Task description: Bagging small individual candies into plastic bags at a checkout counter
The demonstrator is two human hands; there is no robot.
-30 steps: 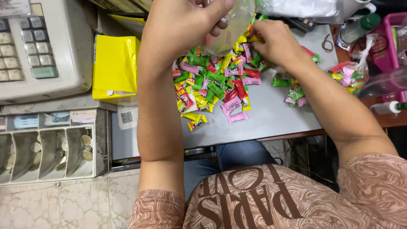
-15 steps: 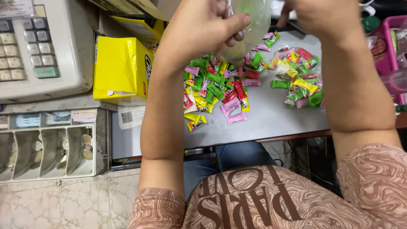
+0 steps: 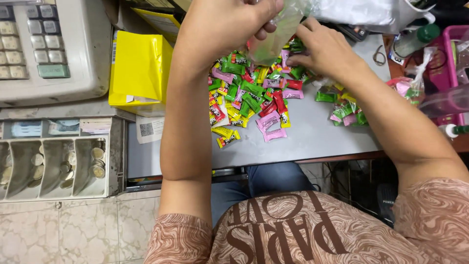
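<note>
While I watch from the head camera, my left hand (image 3: pixel 229 29) sits at the upper middle of the frame, fingers curled shut around the neck of a clear plastic bag (image 3: pixel 273 36) that hangs down from it, tinted faintly green. Just to the right of it, my right hand (image 3: pixel 325 49) reaches down onto the heap of wrapped candies (image 3: pixel 249 95); its fingertips are pinched together at the pile just beside the bag's lower end, but whether they actually have a candy between them I cannot tell, since the bag and the fingers hide that spot.

Green, pink, red and yellow wrappers lie spread over the grey counter (image 3: pixel 312 137) in the middle of the frame, with a smaller cluster (image 3: pixel 347 110) further right, close under my right forearm. A yellow packet (image 3: pixel 139 68) lies left of the pile. At the upper left stands a cash register (image 3: pixel 46 46), and below it, at the left edge, an open coin drawer (image 3: pixel 58 164) with coins in its compartments. A pink basket (image 3: pixel 454 54) sits at the upper right edge.
</note>
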